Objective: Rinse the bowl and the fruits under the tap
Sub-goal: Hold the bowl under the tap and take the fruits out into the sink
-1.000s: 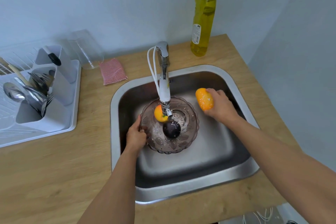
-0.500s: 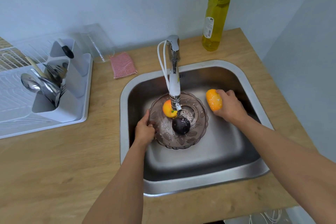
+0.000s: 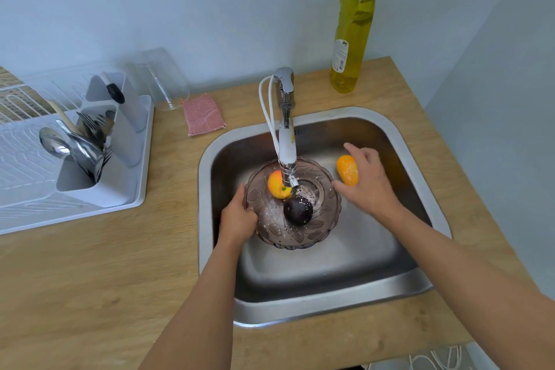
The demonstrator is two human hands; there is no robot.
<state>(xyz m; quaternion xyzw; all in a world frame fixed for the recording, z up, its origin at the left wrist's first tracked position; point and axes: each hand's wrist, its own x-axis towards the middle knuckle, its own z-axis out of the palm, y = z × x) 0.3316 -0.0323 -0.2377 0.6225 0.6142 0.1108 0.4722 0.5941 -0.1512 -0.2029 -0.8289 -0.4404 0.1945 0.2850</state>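
A smoky transparent bowl [image 3: 321, 228] sits in the steel sink [image 3: 414, 219] under the tap [image 3: 286, 135]. Inside it lie a yellow-orange fruit [image 3: 277, 185] and a dark purple plum [image 3: 298, 210]. My left hand [image 3: 237, 218] grips the bowl's left rim. My right hand [image 3: 368, 182] is just right of the bowl with its fingers spread around an orange fruit [image 3: 347, 170], which rests against the palm. Whether water is running I cannot tell; droplets dot the bowl and the fruit.
A tall bottle of yellow dish soap [image 3: 353, 36] stands at the back right of the wooden counter [image 3: 90, 279]. A pink sponge [image 3: 204, 114] and a clear cup [image 3: 162, 81] lie behind the sink. A white drying rack [image 3: 75, 189] with cutlery is at the left.
My right hand's fingers have spread open around the orange fruit and the hand has shifted slightly toward the bowl. My left hand keeps its grip on the rim.
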